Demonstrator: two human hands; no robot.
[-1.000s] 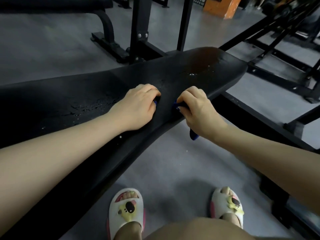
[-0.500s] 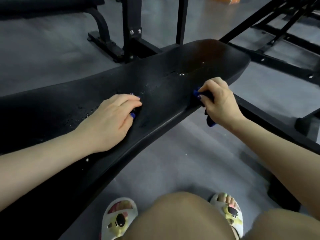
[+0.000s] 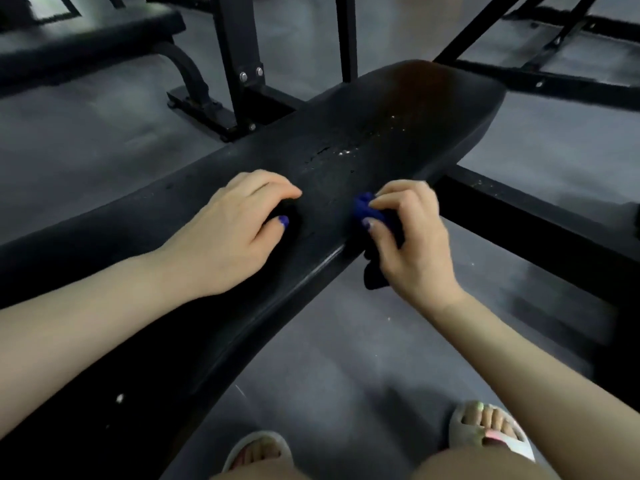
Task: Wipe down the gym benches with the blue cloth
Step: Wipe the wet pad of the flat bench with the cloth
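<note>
a grey, matte gym floor [image 3: 346,358] spreads under black steel frames, with square-section uprights [image 3: 239,57] bolted near the top middle and angled bars crossing the upper right. a second padded bench [image 3: 86,32] sits at the upper left, its pad flat and dark above a curved tube leg. running diagonally through the middle is the main bench [image 3: 398,133], a long black pad with rounded edges and a dull, slightly grainy skin; small wet droplets glint along its centre and a brownish worn patch shows near its far rounded end.

the left hand [image 3: 228,233] rests palm-down on the pad, fingers curled with their tips on the surface; whether anything is under it cannot be told. the right hand [image 3: 412,244] is at the pad's near edge, fingers and thumb pinching the blue cloth [image 3: 367,209], a crumpled soft bunch pressed against the bench edge, with a darker tail hanging below the palm. the two hands are close but apart.

pale slippers [image 3: 491,431] show at the bottom.
</note>
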